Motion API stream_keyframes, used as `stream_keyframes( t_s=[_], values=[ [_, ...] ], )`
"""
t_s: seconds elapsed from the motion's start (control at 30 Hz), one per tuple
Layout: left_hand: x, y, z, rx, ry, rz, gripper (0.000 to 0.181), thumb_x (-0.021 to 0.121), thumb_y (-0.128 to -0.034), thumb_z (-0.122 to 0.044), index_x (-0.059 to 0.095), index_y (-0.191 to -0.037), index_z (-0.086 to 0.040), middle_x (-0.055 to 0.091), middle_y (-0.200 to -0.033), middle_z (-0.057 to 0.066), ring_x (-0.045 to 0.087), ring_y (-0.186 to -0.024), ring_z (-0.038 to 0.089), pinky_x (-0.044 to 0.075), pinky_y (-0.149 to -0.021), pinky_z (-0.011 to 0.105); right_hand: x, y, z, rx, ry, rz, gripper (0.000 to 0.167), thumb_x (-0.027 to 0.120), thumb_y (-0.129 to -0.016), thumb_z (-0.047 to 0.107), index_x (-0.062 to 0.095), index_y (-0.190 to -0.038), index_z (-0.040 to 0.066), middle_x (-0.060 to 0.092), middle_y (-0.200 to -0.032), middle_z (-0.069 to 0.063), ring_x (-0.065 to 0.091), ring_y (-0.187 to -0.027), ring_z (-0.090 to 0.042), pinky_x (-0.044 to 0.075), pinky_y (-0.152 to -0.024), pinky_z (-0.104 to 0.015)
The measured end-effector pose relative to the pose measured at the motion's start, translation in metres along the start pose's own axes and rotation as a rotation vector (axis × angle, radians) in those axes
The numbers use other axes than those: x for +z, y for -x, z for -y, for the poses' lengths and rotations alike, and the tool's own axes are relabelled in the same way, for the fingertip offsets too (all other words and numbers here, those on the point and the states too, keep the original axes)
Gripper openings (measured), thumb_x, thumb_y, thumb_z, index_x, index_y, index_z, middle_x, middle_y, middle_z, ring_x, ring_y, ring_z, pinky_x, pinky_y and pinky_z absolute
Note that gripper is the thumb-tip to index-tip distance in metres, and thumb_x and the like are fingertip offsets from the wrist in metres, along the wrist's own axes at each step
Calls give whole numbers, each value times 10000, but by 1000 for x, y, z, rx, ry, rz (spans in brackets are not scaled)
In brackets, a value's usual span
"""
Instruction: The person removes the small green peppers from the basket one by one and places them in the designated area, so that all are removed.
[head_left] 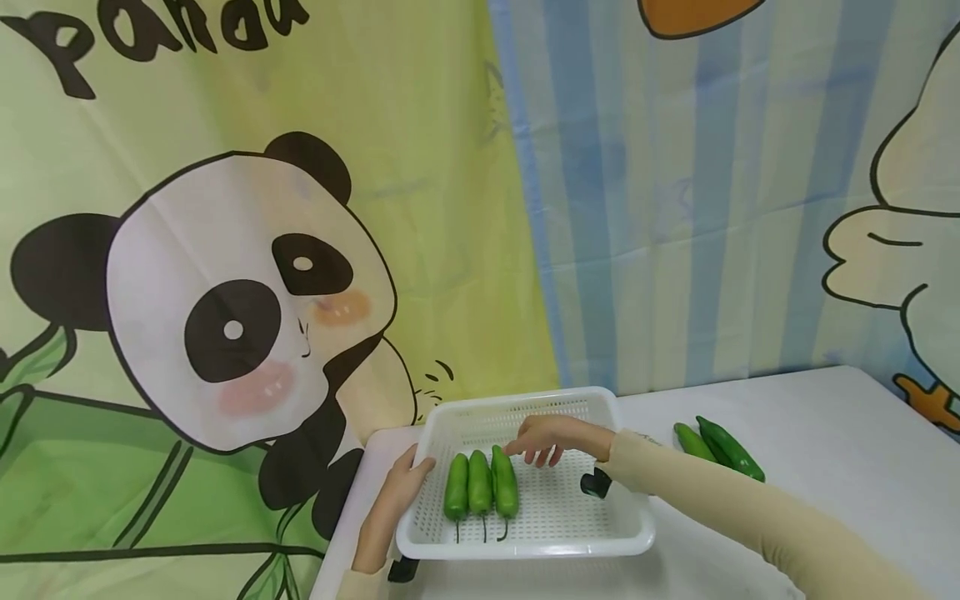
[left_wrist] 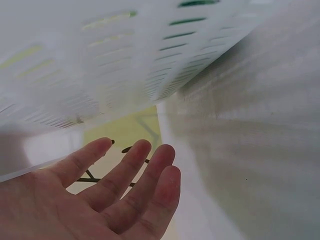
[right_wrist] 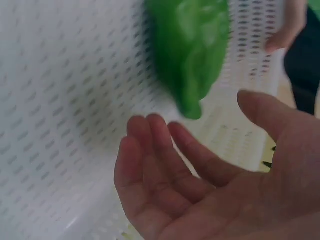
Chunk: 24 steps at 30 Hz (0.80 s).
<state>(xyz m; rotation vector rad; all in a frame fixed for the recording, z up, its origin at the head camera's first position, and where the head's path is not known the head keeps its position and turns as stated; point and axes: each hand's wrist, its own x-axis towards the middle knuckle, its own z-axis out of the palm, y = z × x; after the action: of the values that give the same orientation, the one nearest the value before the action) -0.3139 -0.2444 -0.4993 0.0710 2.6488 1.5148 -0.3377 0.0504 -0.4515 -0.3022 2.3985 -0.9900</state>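
Three green chili peppers (head_left: 480, 483) lie side by side in a white plastic basket (head_left: 570, 548), stems toward the near rim. My right hand (head_left: 543, 437) hovers over the basket beside the tip of the rightmost pepper (head_left: 506, 487). In the right wrist view its fingers are loosely bent, with a gap between them and the pepper (right_wrist: 192, 50). My left hand (head_left: 402, 487) rests at the basket's left rim, thumb over the edge. The left wrist view shows that hand's fingers (left_wrist: 137, 175) extended outside the slotted wall, apart from it; the thumb is hidden there.
More green peppers (head_left: 723, 450) lie on the white table (head_left: 810, 417) right of the basket, beyond my right forearm. Behind the table hangs a cloth (head_left: 450, 250) printed with a panda and blue stripes. A dark strap (head_left: 596, 483) shows at my right wrist.
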Motion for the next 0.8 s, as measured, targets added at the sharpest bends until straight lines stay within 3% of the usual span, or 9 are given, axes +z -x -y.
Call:
stream_keyframes(
  t_s=[0.17,0.3,0.4,0.5,0.6,0.8],
  values=[
    [0,-1,1,10,6,-2,482,467,-1052,-254,424,-1494,-68,652,-1229,272,743,-816,245,645,-618,374,12,-19,-3,24,116,-17,396,624,-963,439,735,-1006,62,736,-952,-128,726,-876,-304,619,-817,-462],
    [0,-1,1,-2,17,0,480,473,-1050,-263,432,-1492,-83,660,-1224,262,743,-820,243,645,-622,374,20,-31,-5,31,118,-26,389,630,-949,449,692,-847,78,719,-851,-94,693,-757,-240,621,-747,-413],
    [1,-1,1,-7,13,0,483,478,-1048,-276,436,-1492,-90,661,-1227,256,741,-820,237,644,-622,368,25,-36,-4,53,122,-41,458,661,-922,478,554,-647,127,619,-696,-47,576,-626,-177,588,-661,-362],
    [1,-1,0,-3,7,-2,480,481,-1047,-276,441,-1484,-83,663,-1219,256,740,-815,237,643,-617,368,30,-40,-1,71,162,-62,550,684,-897,511,401,-550,190,451,-575,14,483,-573,-153,570,-635,-351],
    [1,0,0,-4,5,-6,474,488,-1043,-278,454,-1475,-87,662,-1222,255,740,-818,244,643,-616,369,34,-41,2,80,206,-85,569,691,-884,511,359,-543,198,373,-550,32,498,-576,-167,602,-672,-379],
    [0,1,1,-3,0,9,483,480,-1048,-284,439,-1485,-82,669,-1204,253,742,-802,241,643,-609,373,41,-43,2,111,184,-111,477,703,-866,474,450,-612,160,480,-617,-5,553,-623,-186,615,-688,-392]
  ],
)
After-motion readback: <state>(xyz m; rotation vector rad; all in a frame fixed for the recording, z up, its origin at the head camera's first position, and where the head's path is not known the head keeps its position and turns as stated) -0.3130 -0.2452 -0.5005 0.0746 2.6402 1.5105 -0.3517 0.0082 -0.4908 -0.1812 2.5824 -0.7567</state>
